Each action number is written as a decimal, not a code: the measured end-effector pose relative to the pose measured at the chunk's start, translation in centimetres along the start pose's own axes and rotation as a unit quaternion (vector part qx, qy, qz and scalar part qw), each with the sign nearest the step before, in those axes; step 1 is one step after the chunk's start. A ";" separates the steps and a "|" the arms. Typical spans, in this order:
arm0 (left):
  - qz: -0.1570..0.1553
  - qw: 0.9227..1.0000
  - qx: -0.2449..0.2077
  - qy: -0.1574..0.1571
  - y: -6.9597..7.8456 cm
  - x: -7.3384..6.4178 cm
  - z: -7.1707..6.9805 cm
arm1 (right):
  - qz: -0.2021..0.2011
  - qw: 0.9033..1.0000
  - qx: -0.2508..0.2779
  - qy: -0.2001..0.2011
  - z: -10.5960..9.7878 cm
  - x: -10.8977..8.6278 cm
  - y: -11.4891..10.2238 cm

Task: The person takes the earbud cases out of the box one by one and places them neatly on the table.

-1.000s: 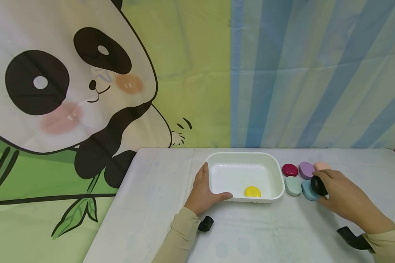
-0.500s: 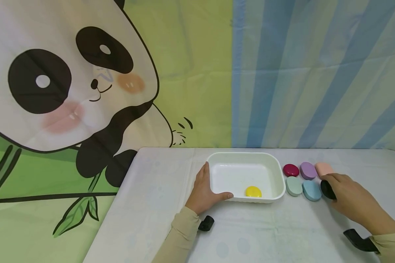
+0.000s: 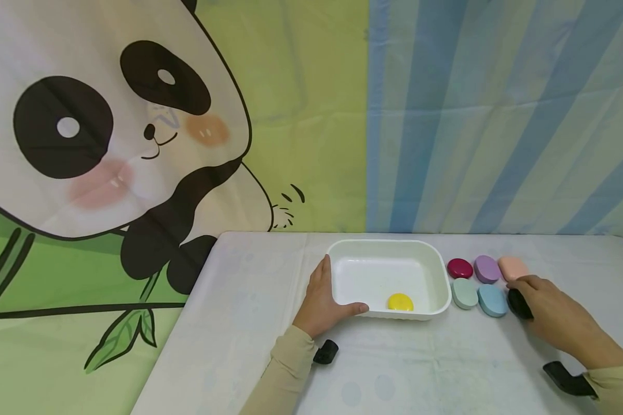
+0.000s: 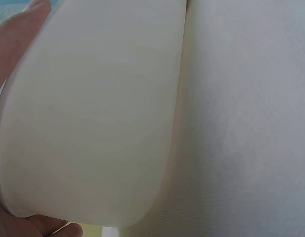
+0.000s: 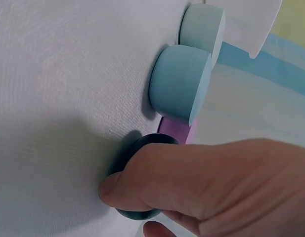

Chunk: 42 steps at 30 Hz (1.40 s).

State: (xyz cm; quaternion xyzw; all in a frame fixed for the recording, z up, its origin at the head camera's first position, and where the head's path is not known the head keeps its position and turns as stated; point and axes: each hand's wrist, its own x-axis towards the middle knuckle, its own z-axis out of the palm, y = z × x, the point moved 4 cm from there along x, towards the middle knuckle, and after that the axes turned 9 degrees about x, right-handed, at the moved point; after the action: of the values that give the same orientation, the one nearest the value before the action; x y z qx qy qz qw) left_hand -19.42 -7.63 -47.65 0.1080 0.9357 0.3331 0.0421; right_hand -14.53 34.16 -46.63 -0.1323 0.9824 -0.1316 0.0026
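Observation:
My left hand holds the near left corner of a white rectangular tray, thumb along the near rim and fingers along the left side. The tray's pale wall fills much of the left wrist view. A yellow round piece lies inside, at the near wall. To the right, my right hand pinches a black rounded disc, seen beside a light blue piece. In the right wrist view the thumb covers part of the black disc, close to the cloth.
Right of the tray sit a dark red piece, a purple piece, a peach piece and a pale green piece. A white cloth covers the table. Behind its back edge hangs a printed panda curtain.
My right hand has carried the black disc a little right and down, from over the light blue piece to beside it. The left hand and tray stay put.

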 end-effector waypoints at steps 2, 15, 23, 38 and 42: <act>0.000 1.000 -0.001 0.000 0.0 0.0 0.0 | 0.000 1.000 0.000 -0.002 0.0 0.1 0.1; 0.005 1.000 0.001 0.002 0.1 0.2 0.0 | 0.008 1.000 -0.002 0.011 -0.4 -0.1 -0.4; 0.002 1.000 0.007 0.003 -0.1 0.1 0.0 | 0.008 0.999 0.019 0.043 -1.7 0.4 -2.3; 0.003 1.000 0.009 0.000 -0.2 0.1 0.2 | -0.102 0.983 0.063 0.141 -3.8 2.1 -8.3; 0.005 1.000 0.007 0.003 -0.2 0.1 0.1 | -0.112 0.981 0.066 0.144 -3.8 2.6 -9.6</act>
State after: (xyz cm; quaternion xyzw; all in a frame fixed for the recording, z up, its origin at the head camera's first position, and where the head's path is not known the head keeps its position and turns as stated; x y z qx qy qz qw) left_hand -19.54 -7.66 -47.85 0.1122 0.9377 0.3267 0.0367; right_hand -14.74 25.50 -40.40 -0.2205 0.9408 -0.2130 -0.1447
